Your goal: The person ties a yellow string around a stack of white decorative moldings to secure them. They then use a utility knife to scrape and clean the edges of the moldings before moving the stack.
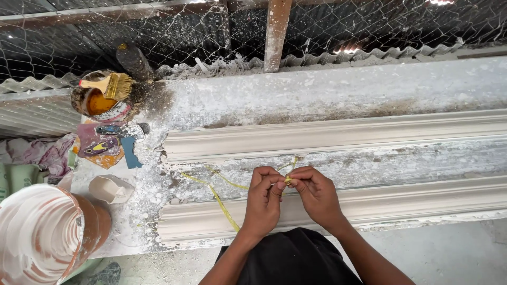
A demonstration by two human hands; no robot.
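Over the middle of a long white plaster moulding (pixel 338 134), the left hand (pixel 265 198) and right hand (pixel 316 192) pinch a thin yellow string (pixel 222 203) between fingertips; its loose end trails left along the moulding. The moulding lies on a dusty grey worktop (pixel 327 87) backed by wire mesh (pixel 369 24), with a paint tin (pixel 95 103) and brush (pixel 108 84) left of the moulding.

One head-worn camera looks steeply down, close over the counter (pixel 327 95). It faces a wire-mesh fence (pixel 369 26) beyond.
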